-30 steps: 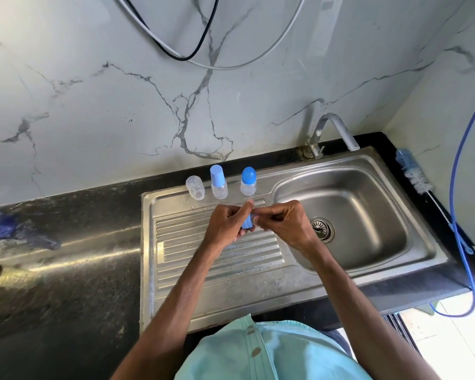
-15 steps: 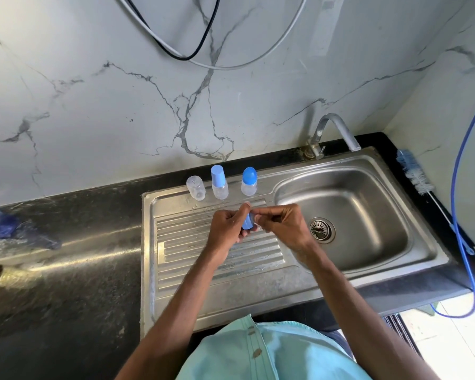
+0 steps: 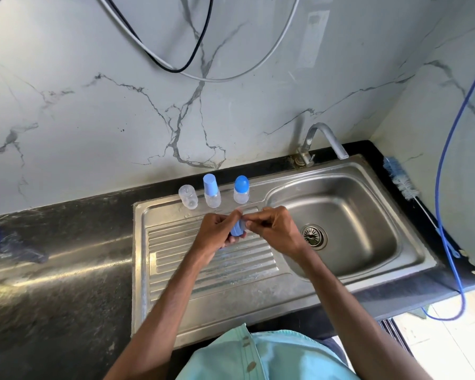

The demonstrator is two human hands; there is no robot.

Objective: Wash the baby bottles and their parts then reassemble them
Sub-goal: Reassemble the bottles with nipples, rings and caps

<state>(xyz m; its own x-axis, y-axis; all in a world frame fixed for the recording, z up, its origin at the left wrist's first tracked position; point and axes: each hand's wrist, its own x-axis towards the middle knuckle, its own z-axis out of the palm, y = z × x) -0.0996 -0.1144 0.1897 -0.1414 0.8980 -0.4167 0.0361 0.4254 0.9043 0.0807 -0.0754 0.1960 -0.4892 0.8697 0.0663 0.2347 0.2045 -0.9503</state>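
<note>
While the person in the pale green shirt stands at the counter, both arms reach out over the ridged tray of the metal sink. The left hand has its fingers curled round a small blue piece and holds it up above the tray. The right hand is just beside it, and its fingertips pinch the top end of the blue piece. I cannot tell if something small is tucked under those fingertips.

To the right of the hands is the deep bowl of the sink with its round drain. To the left is the black counter with a crumpled blue bag on it.

Past the hands, three little bottles stand in a row on the back edge of the sink: a clear bottle, a bottle with a light blue cap and a bottle with a round blue cap. They are close together but not touching.

Farther back, a metal tap bends over the bowl. A blue and white brush lies on the counter at the right, near a thin blue hose. Behind it all is a white marble wall.
</note>
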